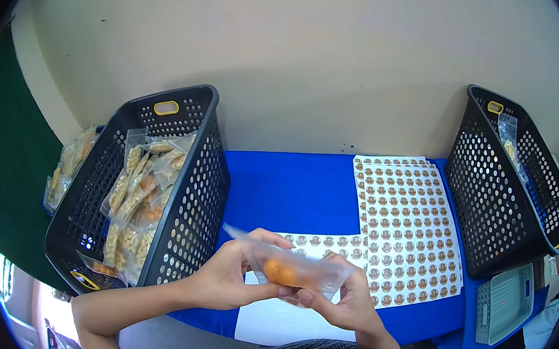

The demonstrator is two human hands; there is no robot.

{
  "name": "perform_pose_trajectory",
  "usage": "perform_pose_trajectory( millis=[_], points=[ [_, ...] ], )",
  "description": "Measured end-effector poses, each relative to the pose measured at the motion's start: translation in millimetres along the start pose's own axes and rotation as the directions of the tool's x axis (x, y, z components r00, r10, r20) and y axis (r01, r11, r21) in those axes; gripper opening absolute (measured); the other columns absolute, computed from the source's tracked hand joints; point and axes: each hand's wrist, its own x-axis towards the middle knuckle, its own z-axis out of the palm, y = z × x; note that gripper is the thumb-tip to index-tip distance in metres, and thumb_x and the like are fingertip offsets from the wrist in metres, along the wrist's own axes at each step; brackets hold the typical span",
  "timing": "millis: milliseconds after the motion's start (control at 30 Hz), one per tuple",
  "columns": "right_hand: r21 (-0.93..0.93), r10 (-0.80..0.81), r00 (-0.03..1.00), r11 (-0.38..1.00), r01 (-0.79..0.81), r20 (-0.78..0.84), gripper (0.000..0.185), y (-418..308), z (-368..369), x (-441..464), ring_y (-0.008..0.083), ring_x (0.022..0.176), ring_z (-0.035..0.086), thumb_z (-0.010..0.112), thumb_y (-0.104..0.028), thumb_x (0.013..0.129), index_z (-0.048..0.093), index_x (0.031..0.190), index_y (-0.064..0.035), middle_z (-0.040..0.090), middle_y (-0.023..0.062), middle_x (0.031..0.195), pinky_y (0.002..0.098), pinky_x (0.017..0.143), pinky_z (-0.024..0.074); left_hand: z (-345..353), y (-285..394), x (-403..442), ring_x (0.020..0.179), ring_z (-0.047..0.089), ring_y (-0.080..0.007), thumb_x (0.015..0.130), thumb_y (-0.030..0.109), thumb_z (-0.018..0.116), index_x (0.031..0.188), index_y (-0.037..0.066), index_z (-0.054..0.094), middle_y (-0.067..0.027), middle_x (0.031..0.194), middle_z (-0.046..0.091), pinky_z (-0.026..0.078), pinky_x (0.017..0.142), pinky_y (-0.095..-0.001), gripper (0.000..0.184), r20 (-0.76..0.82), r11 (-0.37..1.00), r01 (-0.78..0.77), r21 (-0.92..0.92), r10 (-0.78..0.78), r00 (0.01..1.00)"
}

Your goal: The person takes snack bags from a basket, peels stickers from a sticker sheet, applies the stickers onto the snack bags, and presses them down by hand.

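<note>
A clear plastic bag (314,270) with round orange snacks inside is held up over the near side of the table. My left hand (233,274) grips its left side, thumb across the front. From the right, my right hand (350,302) is closed on the bag's other side, its thumb pressed near the lower edge. A small dark round mark shows between the two thumbs; whether it is a sticker I cannot tell. Below the bag lies a sticker sheet (272,322), partly bare white, with rows of round labels along its far part.
On the left stands a black basket (191,193) of bagged snacks, with more bags (74,155) beyond it. Full sticker sheets (408,234) lie on the blue tablecloth (278,188). At right are another black basket (491,208) holding a bag, a grey tray (504,304) and part of another person (545,328).
</note>
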Motion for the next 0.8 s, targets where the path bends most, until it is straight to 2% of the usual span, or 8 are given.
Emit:
perform_pose_trajectory(
  millis=[167,367,467,533,567,667,733,800],
  points=[
    [-0.122,-0.040,0.999,0.992,0.044,0.028,0.027,4,0,3,0.0137,0.074,0.056,0.068,-0.013,0.067,0.054,0.086,0.0002,0.056,0.0087,0.079,0.0267,0.067,0.0431,-2,1,0,0.086,0.053,-0.0170,0.067,0.011,0.066,0.089,-0.002,0.057,-0.0115,0.100,0.051,0.041,0.078,-0.0293,0.027,-0.013,0.983,-0.078,0.168,0.081,0.997],
    [-0.054,0.020,0.998,0.998,-0.017,0.053,0.027,5,1,2,0.0160,0.077,0.056,0.066,-0.015,0.070,0.054,0.088,0.0008,0.057,0.0096,0.082,0.0273,0.069,0.0433,0,9,-2,0.082,0.055,-0.0153,0.070,0.015,0.065,0.101,-0.001,0.048,-0.0075,0.084,0.057,0.040,0.079,-0.0300,0.038,-0.078,0.985,0.025,0.172,-0.012,0.997],
    [-0.061,0.039,0.998,0.998,-0.035,0.058,0.027,3,2,2,0.0164,0.078,0.057,0.065,-0.014,0.070,0.054,0.090,0.0005,0.057,0.0096,0.082,0.0276,0.070,0.0437,1,6,-1,0.084,0.054,-0.0146,0.072,0.013,0.064,0.105,-0.001,0.044,-0.0085,0.088,0.056,0.041,0.078,-0.0295,0.041,-0.055,0.993,-0.036,0.111,0.042,0.998],
    [-0.020,0.049,0.999,0.999,-0.049,0.005,0.028,2,2,4,0.0162,0.078,0.057,0.066,-0.014,0.070,0.054,0.091,0.0008,0.057,0.0101,0.082,0.0272,0.070,0.0438,2,5,0,0.086,0.054,-0.0146,0.071,0.009,0.063,0.106,-0.001,0.043,-0.0085,0.090,0.056,0.041,0.079,-0.0301,0.041,-0.046,0.997,-0.036,-0.066,0.033,0.998],
    [-0.020,0.048,0.999,0.999,-0.048,0.006,0.028,3,2,3,0.0162,0.078,0.057,0.066,-0.014,0.070,0.054,0.091,0.0008,0.057,0.0101,0.082,0.0272,0.070,0.0438,1,5,0,0.086,0.054,-0.0146,0.071,0.009,0.063,0.106,-0.001,0.043,-0.0085,0.090,0.056,0.041,0.079,-0.0301,0.041,-0.046,0.997,-0.037,-0.066,0.034,0.998],
    [0.016,0.064,0.998,0.998,-0.064,0.022,0.027,4,2,2,0.0156,0.078,0.056,0.066,-0.013,0.070,0.054,0.091,0.0008,0.057,0.0100,0.083,0.0265,0.069,0.0436,-2,9,1,0.089,0.053,-0.0137,0.071,0.007,0.063,0.109,0.000,0.039,-0.0088,0.092,0.055,0.041,0.080,-0.0308,0.046,0.003,0.996,-0.022,0.092,0.022,1.000],
    [-0.118,0.004,0.997,0.993,0.005,0.080,0.026,3,-1,3,0.0150,0.078,0.056,0.065,-0.013,0.070,0.055,0.091,0.0001,0.056,0.0098,0.084,0.0261,0.068,0.0433,-1,17,0,0.086,0.054,-0.0128,0.071,0.007,0.062,0.112,-0.001,0.036,-0.0091,0.089,0.056,0.042,0.078,-0.0300,0.049,0.065,0.926,-0.110,0.360,0.092,0.994],
    [-0.071,0.009,0.998,0.997,-0.004,0.069,0.025,6,1,2,0.0149,0.078,0.055,0.065,-0.013,0.071,0.056,0.090,-0.0004,0.056,0.0096,0.085,0.0264,0.068,0.0432,0,14,-1,0.084,0.055,-0.0125,0.071,0.007,0.062,0.112,0.000,0.036,-0.0093,0.087,0.057,0.042,0.077,-0.0294,0.049,0.040,0.967,-0.055,0.249,0.046,0.998]
  ],
)
